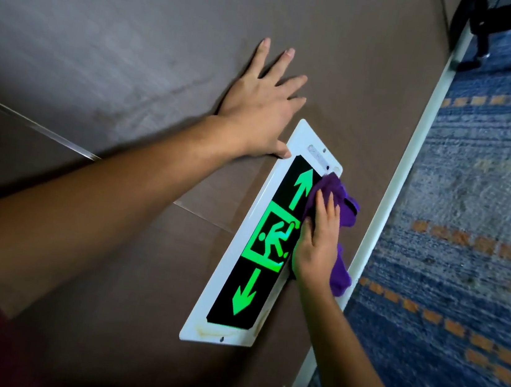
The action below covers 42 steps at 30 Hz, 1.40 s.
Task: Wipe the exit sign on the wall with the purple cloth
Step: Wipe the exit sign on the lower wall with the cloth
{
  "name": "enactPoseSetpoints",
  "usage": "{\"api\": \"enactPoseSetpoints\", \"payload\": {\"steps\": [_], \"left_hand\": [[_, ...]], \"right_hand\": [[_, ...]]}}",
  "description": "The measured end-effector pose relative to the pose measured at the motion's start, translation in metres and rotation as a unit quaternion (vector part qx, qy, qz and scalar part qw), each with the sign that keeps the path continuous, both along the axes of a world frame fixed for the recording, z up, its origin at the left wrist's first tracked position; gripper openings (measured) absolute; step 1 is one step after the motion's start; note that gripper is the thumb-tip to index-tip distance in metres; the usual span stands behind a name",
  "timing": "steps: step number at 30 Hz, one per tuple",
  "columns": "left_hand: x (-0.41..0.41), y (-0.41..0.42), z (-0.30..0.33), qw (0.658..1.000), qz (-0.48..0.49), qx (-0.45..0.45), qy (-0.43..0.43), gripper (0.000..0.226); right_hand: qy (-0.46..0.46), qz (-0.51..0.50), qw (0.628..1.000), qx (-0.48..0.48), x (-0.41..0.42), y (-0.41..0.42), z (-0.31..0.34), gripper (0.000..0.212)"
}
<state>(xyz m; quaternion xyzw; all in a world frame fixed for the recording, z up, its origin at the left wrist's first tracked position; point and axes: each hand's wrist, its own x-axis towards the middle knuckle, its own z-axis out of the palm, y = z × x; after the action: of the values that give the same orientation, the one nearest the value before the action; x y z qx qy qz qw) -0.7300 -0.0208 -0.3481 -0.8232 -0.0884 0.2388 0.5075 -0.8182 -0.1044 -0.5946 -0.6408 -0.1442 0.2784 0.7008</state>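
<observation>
The exit sign is a long white-framed panel low on the brown wall, with a black face, two green arrows and a green running figure. My right hand presses the purple cloth flat against the sign's right edge, beside the running figure and the upper arrow. Folds of the cloth stick out above and below the hand. My left hand lies flat on the wall with fingers spread, its thumb touching the sign's top left corner.
A white skirting strip runs along the foot of the wall just right of the sign. Beyond it lies blue carpet with orange dashes. A dark piece of furniture stands at the top right.
</observation>
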Motion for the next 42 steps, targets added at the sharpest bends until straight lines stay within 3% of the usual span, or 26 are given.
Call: {"api": "enactPoseSetpoints", "payload": {"steps": [7,20,32,36,42], "left_hand": [[-0.004,-0.006,0.001,1.000,0.009,0.011,-0.004,0.099],[-0.091,-0.040,0.009,0.999,-0.011,0.035,0.010,0.091],[-0.089,-0.045,0.010,0.999,-0.005,0.030,0.012,0.094],[-0.087,-0.047,0.011,1.000,0.010,0.001,-0.006,0.096],[-0.089,-0.042,0.010,1.000,0.001,-0.015,-0.021,0.095]], "right_hand": [[0.023,0.015,1.000,-0.004,-0.082,-0.037,-0.001,0.061],[0.022,-0.014,1.000,-0.005,-0.001,0.003,0.009,0.059],[0.029,0.007,1.000,0.003,-0.113,-0.048,0.011,0.054],[0.043,-0.020,0.999,0.011,-0.109,-0.046,0.013,0.043],[0.016,-0.039,0.999,-0.035,-0.089,-0.028,0.010,0.044]]}}
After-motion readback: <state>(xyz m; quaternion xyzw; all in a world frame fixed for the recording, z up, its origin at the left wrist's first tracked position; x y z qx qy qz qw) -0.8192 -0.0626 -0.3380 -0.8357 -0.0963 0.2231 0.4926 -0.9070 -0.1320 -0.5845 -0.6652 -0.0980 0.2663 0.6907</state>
